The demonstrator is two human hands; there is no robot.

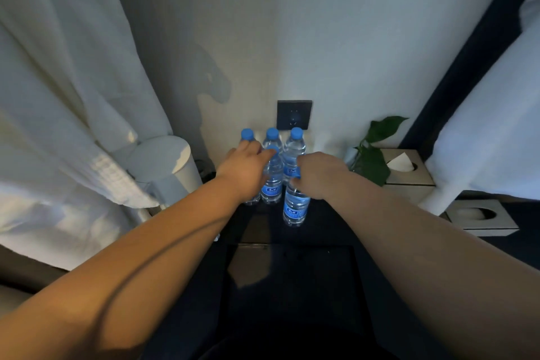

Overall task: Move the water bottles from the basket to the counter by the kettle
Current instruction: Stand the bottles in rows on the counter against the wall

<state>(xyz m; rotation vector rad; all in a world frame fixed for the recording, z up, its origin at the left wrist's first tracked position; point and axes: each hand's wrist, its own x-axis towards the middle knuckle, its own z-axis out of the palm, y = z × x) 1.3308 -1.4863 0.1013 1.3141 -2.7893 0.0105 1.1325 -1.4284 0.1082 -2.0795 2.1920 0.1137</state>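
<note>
Head view looks down on a dark counter (327, 219) where 5 clear water bottles with blue caps and blue labels stand upright in a tight cluster just to the right of a white kettle (163, 166). 3 of them form a back row against the wall: the back-left bottle (247, 135), the back-centre bottle (272, 137) and the back-right bottle (293, 152).

In front of that row stands the middle bottle (272, 184), close against its neighbours. The front bottle (295, 207) stands nearest the camera, slightly right of the middle bottle.

The right hand (318, 174) has its fingers curled round the neck and cap of the front bottle, gripping it from the right. A sliver of blue cap shows at the fingers. The bottle's base looks to be at the counter, though I cannot tell whether it touches.

The left hand (245, 169) lies over the left side of the cluster, hiding most of the back-left bottle, with its fingertips at the cap of the middle bottle. Whether it grips anything I cannot tell.

A dark wall socket (294, 114) sits on the wall above the back row. Right of the bottles are a green plant (372, 161) and a wooden tissue box (415, 178). A white bathrobe (73, 111) hangs at the left, partly over the kettle.
</note>
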